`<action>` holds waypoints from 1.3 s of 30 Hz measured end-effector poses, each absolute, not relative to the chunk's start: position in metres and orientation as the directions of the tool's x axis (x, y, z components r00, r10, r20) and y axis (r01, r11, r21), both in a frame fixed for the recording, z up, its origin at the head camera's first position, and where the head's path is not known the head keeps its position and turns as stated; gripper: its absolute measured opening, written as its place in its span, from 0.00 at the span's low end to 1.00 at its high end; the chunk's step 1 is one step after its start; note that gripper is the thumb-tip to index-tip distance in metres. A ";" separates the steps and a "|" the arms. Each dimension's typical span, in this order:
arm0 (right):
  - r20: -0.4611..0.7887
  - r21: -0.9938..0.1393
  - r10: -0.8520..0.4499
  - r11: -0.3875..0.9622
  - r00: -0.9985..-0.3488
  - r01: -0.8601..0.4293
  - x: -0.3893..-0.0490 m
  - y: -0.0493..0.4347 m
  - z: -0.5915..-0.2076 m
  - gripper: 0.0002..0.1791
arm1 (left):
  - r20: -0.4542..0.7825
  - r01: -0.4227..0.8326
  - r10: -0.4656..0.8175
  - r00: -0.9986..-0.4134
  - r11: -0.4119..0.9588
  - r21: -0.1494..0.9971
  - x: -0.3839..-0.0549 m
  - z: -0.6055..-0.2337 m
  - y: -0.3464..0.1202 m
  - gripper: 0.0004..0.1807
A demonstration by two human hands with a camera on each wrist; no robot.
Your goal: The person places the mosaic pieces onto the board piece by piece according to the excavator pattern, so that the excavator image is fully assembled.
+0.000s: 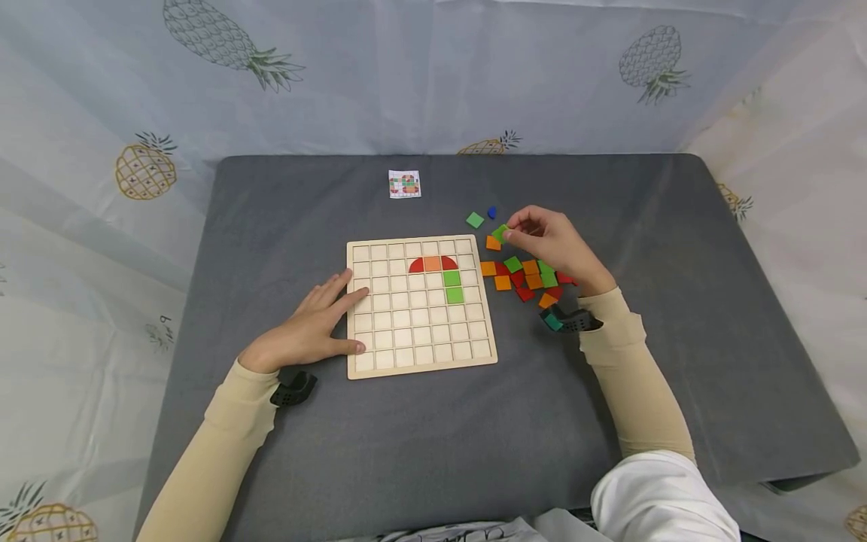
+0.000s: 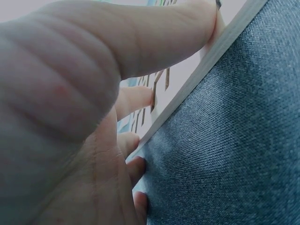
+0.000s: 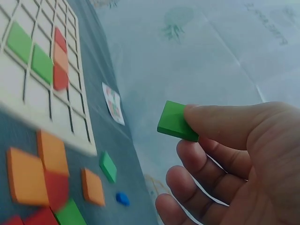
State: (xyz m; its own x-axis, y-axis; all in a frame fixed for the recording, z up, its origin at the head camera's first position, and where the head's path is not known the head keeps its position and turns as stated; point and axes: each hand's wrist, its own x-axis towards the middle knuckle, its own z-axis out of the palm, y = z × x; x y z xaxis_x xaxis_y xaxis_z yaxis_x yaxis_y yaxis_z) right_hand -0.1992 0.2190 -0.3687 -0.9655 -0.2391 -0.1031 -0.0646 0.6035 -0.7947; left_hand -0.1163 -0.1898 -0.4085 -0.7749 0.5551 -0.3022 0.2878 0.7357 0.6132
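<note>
A wooden grid board (image 1: 406, 324) lies on the grey table. In its upper cells sit two red rounded tiles (image 1: 416, 266) with an orange square (image 1: 431, 263) between them, and two green squares (image 1: 453, 286) run down below the right one. My left hand (image 1: 305, 324) rests on the board's left edge, thumb and index finger spread over the border cells. Between thumb and fingertips my right hand (image 1: 549, 241) pinches a green square tile (image 3: 176, 121), held up to the right of the board's top corner.
Loose red, orange and green tiles (image 1: 531, 280) are heaped right of the board. Behind them lie a light green square (image 1: 475, 220) and a small blue piece (image 1: 492, 212). A printed pattern card (image 1: 404, 184) lies beyond the board. A pineapple-print curtain (image 1: 406, 75) hangs behind the table.
</note>
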 end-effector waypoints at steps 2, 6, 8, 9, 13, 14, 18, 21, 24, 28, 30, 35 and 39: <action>-0.107 -0.801 -0.263 0.594 -0.959 -0.073 -0.198 0.211 -0.370 0.12 | -0.304 0.287 0.555 -0.775 0.736 0.613 -0.116 -0.408 -0.190 0.49; -0.113 -0.816 -0.324 0.570 -0.939 -0.099 -0.196 0.195 -0.371 0.11 | -0.304 0.284 0.553 -0.776 0.736 0.614 -0.117 -0.407 -0.190 0.49; -0.115 -0.824 -0.355 0.556 -0.928 -0.110 -0.194 0.187 -0.372 0.10 | -0.304 0.283 0.552 -0.776 0.736 0.615 -0.116 -0.407 -0.190 0.49; -0.111 -0.826 -0.376 0.550 -0.920 -0.124 -0.193 0.183 -0.372 0.10 | -0.305 0.282 0.551 -0.777 0.737 0.615 -0.116 -0.407 -0.190 0.49; -0.109 -0.827 -0.431 0.539 -0.896 -0.159 -0.187 0.169 -0.375 0.08 | -0.305 0.281 0.551 -0.777 0.736 0.616 -0.116 -0.407 -0.190 0.49; -0.106 -0.824 -0.443 0.540 -0.890 -0.170 -0.186 0.166 -0.375 0.08 | -0.304 0.281 0.552 -0.776 0.735 0.617 -0.116 -0.407 -0.190 0.49; -0.104 -0.805 -0.477 0.555 -0.873 -0.208 -0.183 0.155 -0.379 0.07 | -0.301 0.283 0.555 -0.776 0.732 0.619 -0.116 -0.407 -0.190 0.49; -0.113 -0.799 -0.507 0.557 -0.855 -0.225 -0.182 0.149 -0.384 0.06 | -0.299 0.284 0.555 -0.776 0.732 0.620 -0.116 -0.407 -0.190 0.49; -0.123 -0.792 -0.533 0.561 -0.837 -0.241 -0.180 0.144 -0.389 0.05 | -0.299 0.284 0.554 -0.777 0.733 0.619 -0.116 -0.407 -0.190 0.49; -0.124 -0.772 -0.559 0.573 -0.820 -0.274 -0.177 0.138 -0.396 0.04 | -0.299 0.285 0.552 -0.779 0.735 0.615 -0.116 -0.407 -0.190 0.49; -0.130 -0.764 -0.569 0.579 -0.812 -0.283 -0.176 0.136 -0.399 0.03 | -0.298 0.286 0.552 -0.779 0.735 0.615 -0.116 -0.407 -0.190 0.49; -0.169 -0.745 -0.588 0.602 -0.791 -0.288 -0.174 0.130 -0.404 0.03 | -0.298 0.284 0.550 -0.780 0.735 0.615 -0.116 -0.409 -0.190 0.49; -0.182 -0.723 -0.601 0.618 -0.778 -0.309 -0.173 0.128 -0.407 0.03 | -0.300 0.284 0.550 -0.780 0.737 0.614 -0.116 -0.410 -0.190 0.49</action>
State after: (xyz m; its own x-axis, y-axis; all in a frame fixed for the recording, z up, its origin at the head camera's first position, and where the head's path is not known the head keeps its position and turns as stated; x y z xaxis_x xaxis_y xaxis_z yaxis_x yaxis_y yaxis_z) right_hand -0.1730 0.1284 -0.4069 -0.7782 -0.6011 -0.1816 -0.3091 0.6184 -0.7225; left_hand -0.1163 -0.1900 -0.4098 -0.7798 0.5496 -0.2998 0.2835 0.7369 0.6137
